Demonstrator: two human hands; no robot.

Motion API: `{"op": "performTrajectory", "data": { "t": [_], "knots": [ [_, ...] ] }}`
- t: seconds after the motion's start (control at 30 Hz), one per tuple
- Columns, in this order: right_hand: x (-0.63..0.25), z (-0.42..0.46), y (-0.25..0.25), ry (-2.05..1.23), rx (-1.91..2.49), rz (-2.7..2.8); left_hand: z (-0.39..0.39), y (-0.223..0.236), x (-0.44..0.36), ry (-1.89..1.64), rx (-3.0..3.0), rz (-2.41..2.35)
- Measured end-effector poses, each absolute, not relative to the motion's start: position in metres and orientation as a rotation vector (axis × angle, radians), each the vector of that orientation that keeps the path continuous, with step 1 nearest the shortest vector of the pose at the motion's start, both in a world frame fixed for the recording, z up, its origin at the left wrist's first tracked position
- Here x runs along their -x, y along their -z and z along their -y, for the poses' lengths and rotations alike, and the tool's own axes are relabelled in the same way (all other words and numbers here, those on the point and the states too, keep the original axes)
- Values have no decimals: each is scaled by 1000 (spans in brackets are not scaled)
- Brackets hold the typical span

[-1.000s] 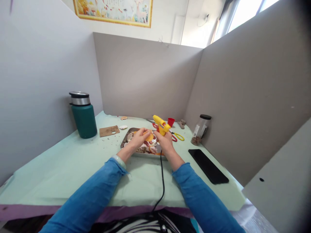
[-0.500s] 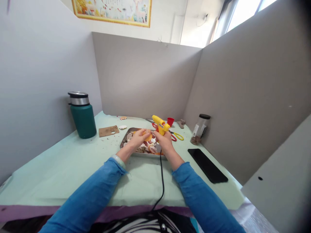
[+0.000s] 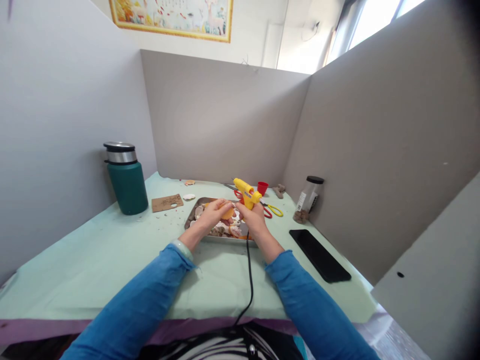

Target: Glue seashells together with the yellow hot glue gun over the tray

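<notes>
Between the thumb and fingers of my left hand [image 3: 212,215] is an orange seashell [image 3: 228,214], partly covered by the fingertips. My right hand [image 3: 254,218] is wrapped round the handle of a yellow hot glue gun [image 3: 246,192], whose nozzle points up and away to the left. A black cord [image 3: 250,280] runs from the gun down toward the table's front edge. Both hands are over a metal tray [image 3: 225,240] of assorted shells [image 3: 218,230], with their thumbs close together. The hands hide part of the tray.
On the left stand a green bottle [image 3: 127,185] and a piece of cardboard [image 3: 167,203]. Behind the tray are a white shell [image 3: 189,197], scissors [image 3: 275,210] and a red cup [image 3: 262,188]. To the right are a clear jar [image 3: 308,200] and a black phone-like slab [image 3: 319,255]. Grey partitions surround the table.
The hands, shell and glue gun stay almost still. The whole view shifts slightly, with everything a few pixels further left.
</notes>
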State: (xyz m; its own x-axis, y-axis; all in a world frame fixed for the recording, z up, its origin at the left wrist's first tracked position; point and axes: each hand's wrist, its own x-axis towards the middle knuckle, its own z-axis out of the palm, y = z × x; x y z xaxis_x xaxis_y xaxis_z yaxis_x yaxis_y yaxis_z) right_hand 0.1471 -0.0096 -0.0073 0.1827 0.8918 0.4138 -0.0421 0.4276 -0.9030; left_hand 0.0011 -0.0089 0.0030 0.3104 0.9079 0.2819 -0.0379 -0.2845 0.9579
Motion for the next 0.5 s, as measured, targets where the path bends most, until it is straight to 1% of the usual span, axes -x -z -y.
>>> {"op": "performTrajectory", "data": {
  "t": [0.5],
  "knots": [
    [-147,13,7,-795,796,1222,11,-5,0,-1231,-1678,-847]
  ]
}}
